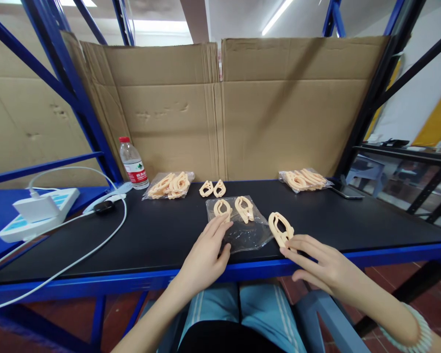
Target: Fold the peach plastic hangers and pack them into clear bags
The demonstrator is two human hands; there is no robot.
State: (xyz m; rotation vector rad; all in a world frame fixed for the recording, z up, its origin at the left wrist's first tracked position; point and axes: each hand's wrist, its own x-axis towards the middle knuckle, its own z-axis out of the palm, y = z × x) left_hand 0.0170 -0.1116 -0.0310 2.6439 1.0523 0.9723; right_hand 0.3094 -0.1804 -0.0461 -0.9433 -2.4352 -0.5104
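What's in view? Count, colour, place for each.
Plastic pieces: 5 loose, cream, table middle.
Flat bag: 1, clear, front centre.
Filled bags: 2, clear, back left and right.
Bottle: 1, clear, red cap, back left.
Power strip: 1, white, far left.
Charger: 1, white, on strip.
Cables: count unclear, white, left.
Flat device: 1, dark, back right.
Table: 1, black, blue edge, centre.
Cardboard: several panels, brown, behind table.
Frame: 1, blue, around table.
Far shelf: 1, black, right.
Chair: 1, blue, below right.
Bracelet: 1, pale, right wrist.
Left hand: 1, bare, fingers at a piece.
Right hand: 1, bare, fingers on rightmost loose piece.
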